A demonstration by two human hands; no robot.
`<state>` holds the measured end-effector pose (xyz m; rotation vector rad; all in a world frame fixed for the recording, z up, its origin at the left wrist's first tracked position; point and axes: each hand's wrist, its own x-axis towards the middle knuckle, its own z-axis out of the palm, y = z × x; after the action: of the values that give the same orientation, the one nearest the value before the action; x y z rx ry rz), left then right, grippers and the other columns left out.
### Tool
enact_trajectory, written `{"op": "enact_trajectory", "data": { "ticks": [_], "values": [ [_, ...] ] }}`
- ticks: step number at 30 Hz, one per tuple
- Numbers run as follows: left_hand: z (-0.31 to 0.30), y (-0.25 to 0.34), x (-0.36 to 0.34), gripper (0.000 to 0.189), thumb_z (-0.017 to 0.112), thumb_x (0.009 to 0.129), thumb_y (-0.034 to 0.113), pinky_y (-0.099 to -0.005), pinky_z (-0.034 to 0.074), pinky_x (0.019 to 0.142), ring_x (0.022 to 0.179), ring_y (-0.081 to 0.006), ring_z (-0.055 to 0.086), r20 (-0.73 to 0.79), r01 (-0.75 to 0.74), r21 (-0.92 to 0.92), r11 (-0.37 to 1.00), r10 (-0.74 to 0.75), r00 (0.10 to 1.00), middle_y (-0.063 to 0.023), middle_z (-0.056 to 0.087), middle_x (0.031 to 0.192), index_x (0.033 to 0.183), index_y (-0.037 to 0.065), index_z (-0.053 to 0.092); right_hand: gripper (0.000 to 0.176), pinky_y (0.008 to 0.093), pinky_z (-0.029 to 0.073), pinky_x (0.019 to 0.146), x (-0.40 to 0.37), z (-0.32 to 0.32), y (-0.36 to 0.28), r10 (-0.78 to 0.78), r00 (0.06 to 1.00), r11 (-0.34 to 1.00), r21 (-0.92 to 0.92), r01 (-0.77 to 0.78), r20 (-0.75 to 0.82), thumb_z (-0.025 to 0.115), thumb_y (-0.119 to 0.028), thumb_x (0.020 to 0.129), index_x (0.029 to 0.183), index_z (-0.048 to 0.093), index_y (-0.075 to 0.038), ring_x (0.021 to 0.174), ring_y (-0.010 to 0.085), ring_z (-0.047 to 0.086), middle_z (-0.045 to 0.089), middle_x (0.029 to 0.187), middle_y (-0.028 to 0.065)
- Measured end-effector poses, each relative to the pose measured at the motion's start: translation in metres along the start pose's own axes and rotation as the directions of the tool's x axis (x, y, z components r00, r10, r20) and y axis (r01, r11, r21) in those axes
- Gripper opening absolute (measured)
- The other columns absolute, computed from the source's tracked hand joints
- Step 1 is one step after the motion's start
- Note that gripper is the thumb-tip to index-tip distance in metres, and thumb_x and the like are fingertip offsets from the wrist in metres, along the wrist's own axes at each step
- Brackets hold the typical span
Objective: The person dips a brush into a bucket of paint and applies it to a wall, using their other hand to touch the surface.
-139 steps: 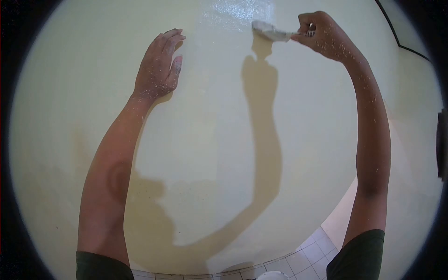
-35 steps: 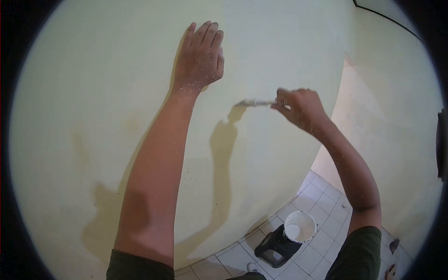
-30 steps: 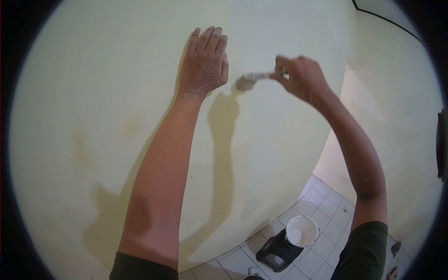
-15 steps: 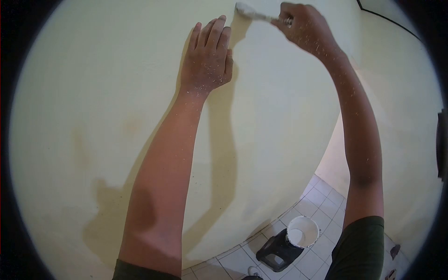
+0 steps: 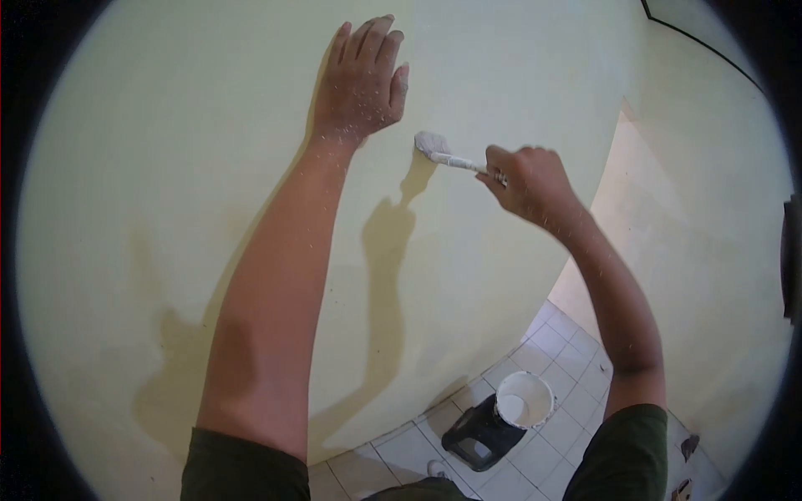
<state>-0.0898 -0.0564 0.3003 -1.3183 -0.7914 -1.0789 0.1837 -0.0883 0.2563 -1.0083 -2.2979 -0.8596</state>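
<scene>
A pale yellow wall (image 5: 150, 184) fills nearly the whole view, and both hands work against it. Far below the hands, at the foot of the wall, runs a white tiled floor (image 5: 576, 371). On it, well beneath the right hand, stands a black plastic stool (image 5: 474, 434) that carries a white paint bucket (image 5: 525, 399). The bucket is open at the top and white inside. The left hand (image 5: 361, 79) lies flat on the wall with the palm pressed to it and the fingers stretched out side by side, pointing up. It holds nothing, and white flecks of paint dot its back and wrist. The right hand (image 5: 526, 179) sits lower and to the right of the left hand, apart from it. It is curled closed around the handle of a small paintbrush (image 5: 440, 150), with the fingers pinching the handle's end. The brush reaches out to the left from that hand. Its white, paint-laden bristles touch the wall just below and to the right of the heel of the left hand, near it but not touching it. The brush and right arm cast a dark shadow (image 5: 388, 242) on the wall below the bristles.
</scene>
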Motion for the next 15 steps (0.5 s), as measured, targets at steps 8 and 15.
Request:
{"op": "enact_trajectory", "data": {
  "ticks": [8,15],
  "values": [
    [0.004,-0.002,-0.011,0.036,0.051,0.096,0.016,-0.047,0.036,0.12,0.133,-0.0342,0.052,0.167,-0.005,-0.51,0.86,0.105,0.98,-0.0153,0.056,0.14,0.129,0.004,0.055,0.042,0.0357,0.048,0.054,-0.219,0.099,-0.058,0.669,0.723,0.438,0.693,-0.573,0.175,0.087,-0.036,0.083,0.075,0.064,-0.001,0.056,0.0129,0.055,0.061,0.06,0.0097],
    [-0.14,0.115,-0.168,0.047,0.066,0.088,0.007,-0.0471,0.037,0.119,0.137,-0.0371,0.051,0.741,0.367,-0.652,0.663,0.456,0.493,-0.0197,0.058,0.143,0.134,0.003,0.058,0.035,0.027,0.03,0.043,-0.443,0.152,-0.173,0.433,0.051,-0.617,0.338,-0.711,0.9,0.081,-0.032,0.09,0.077,0.06,-0.007,0.049,0.0074,0.041,0.051,0.063,-0.0025]
  ]
}}
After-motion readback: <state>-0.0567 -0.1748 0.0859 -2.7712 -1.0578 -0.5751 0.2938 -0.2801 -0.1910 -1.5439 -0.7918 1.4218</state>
